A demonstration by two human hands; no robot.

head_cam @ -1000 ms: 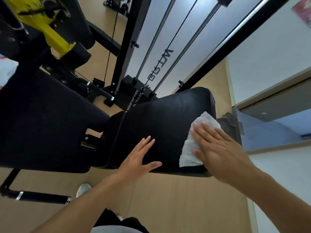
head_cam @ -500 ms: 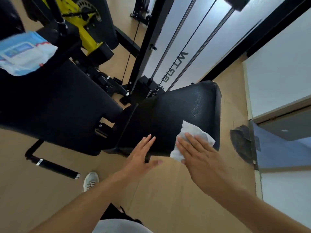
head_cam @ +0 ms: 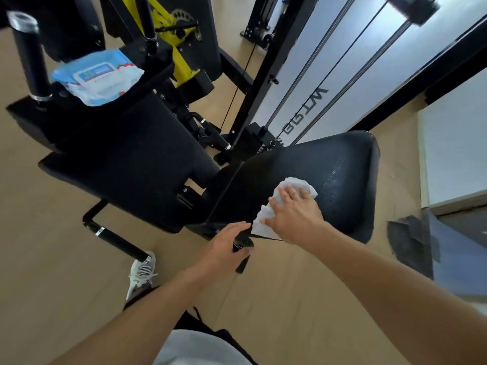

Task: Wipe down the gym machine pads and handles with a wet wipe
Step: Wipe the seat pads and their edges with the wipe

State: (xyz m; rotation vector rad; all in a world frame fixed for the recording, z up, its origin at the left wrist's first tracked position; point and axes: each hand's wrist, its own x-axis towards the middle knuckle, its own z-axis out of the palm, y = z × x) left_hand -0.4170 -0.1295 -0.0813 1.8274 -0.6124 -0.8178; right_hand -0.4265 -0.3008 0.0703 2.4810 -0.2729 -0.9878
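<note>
We see the right hand flat, fingers straight, pressing the wet wipe onto the seat pad. Wipe sits under the palm, poking out past the fingertips and thumb side. Left hand, just beside, looks curled over the pad's near edge; grip partly hidden.

Bare black seat pad lies open toward its far and right edges. The back pad adjoins its left edge; frame upright and cables stand behind the far-left corner.
</note>
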